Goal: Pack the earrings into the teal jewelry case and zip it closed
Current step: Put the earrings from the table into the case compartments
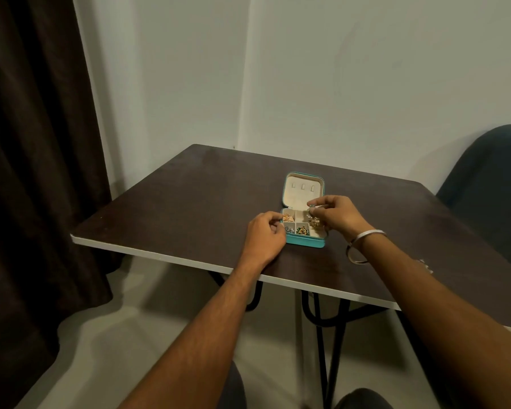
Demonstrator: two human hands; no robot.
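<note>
The teal jewelry case (pixel 304 242) lies open on the dark table (pixel 189 208), its cream lid (pixel 303 188) folded back. Gold earrings (pixel 288 217) fill the far left compartment, and a green and gold pair (pixel 302 230) lies in a near one. My left hand (pixel 264 236) rests curled against the case's left edge, fingertips touching it. Over the right compartments my right hand (pixel 335 215) pinches a dangling gold earring (pixel 314 220) just above the case. Whatever is under that hand is hidden.
A silver bangle (pixel 366 236) circles my right wrist and a small shiny piece (pixel 424 265) lies on the table beside my right forearm. A dark blue chair (pixel 490 184) stands at the right. A dark curtain (pixel 36 143) hangs at the left, walls behind.
</note>
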